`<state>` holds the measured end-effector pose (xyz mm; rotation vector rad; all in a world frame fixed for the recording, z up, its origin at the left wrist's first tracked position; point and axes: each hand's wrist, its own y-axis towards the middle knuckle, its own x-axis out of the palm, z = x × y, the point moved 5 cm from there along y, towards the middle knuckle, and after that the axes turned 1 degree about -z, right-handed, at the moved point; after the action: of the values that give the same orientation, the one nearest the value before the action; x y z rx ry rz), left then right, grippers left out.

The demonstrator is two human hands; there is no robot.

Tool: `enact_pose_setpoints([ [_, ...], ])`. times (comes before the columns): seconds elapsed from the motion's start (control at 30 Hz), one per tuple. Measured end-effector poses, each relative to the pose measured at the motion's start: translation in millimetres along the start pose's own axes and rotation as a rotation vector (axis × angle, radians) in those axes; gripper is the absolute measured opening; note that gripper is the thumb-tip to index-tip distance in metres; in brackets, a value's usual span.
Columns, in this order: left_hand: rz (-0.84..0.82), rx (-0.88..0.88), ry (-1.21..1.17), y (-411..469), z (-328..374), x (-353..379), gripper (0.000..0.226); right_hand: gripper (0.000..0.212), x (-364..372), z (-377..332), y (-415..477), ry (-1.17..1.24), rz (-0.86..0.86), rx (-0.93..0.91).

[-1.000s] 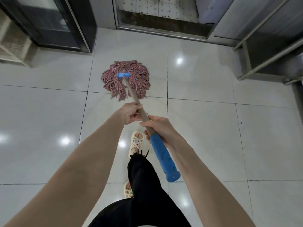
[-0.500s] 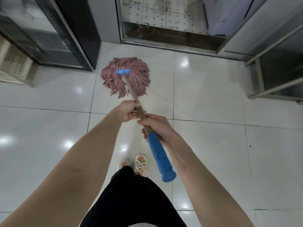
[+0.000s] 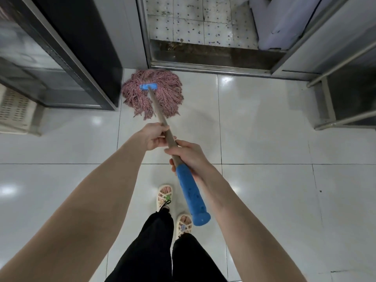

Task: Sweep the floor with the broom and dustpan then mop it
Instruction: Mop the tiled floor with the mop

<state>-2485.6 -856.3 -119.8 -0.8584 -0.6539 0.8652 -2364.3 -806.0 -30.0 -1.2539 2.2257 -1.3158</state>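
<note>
A person works a mop (image 3: 160,117) across a glossy white tiled floor (image 3: 264,139), both hands on it. The mop head (image 3: 168,98), a spread of pinkish-red strands under a blue clamp (image 3: 148,86), lies flat on the floor in the upper centre of the frame, just below a metal threshold (image 3: 213,67) and just beside the corner of a black cabinet (image 3: 81,47) at upper left; whether the strands touch the cabinet cannot be told. The wooden pole (image 3: 155,104) slants down and to the right from the clamp to mid-frame. The left hand (image 3: 154,136) is curled round the pole. The right hand (image 3: 189,157) grips it lower in the frame, fingers wrapped where the wood meets the blue grip (image 3: 190,192), which juts past the hand toward lower centre. The hands sit close together; whether they touch cannot be told. Beyond the threshold, at top centre, lie stained, speckled tiles (image 3: 183,23). A pale slotted crate (image 3: 14,110) sits at the left edge beside the cabinet, and a metal rack (image 3: 325,98) stands at the right edge. Black trousers (image 3: 154,251) and pale sandals (image 3: 164,197) show at bottom centre.
</note>
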Motion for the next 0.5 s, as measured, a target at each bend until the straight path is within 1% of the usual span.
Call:
enact_pose_setpoints([
  [0.13,0.003,0.003,0.020,12.2,27.7,3.9,0.016,0.029,1.3,-19.1,22.2,0.024,0.044,0.001],
  [0.23,0.002,0.007,0.013,16.2,34.3,9.6,0.017,0.026,-4.7,-27.4,24.4,0.025,0.019,0.008],
  [0.37,0.013,0.024,0.014,22.6,31.4,37.8,0.019,0.021,-37.4,-33.0,20.2,0.009,0.019,0.012],
  [0.5,0.007,0.020,0.017,26.3,15.6,81.7,0.016,0.013,-85.2,-29.1,11.3,0.005,0.047,0.025],
])
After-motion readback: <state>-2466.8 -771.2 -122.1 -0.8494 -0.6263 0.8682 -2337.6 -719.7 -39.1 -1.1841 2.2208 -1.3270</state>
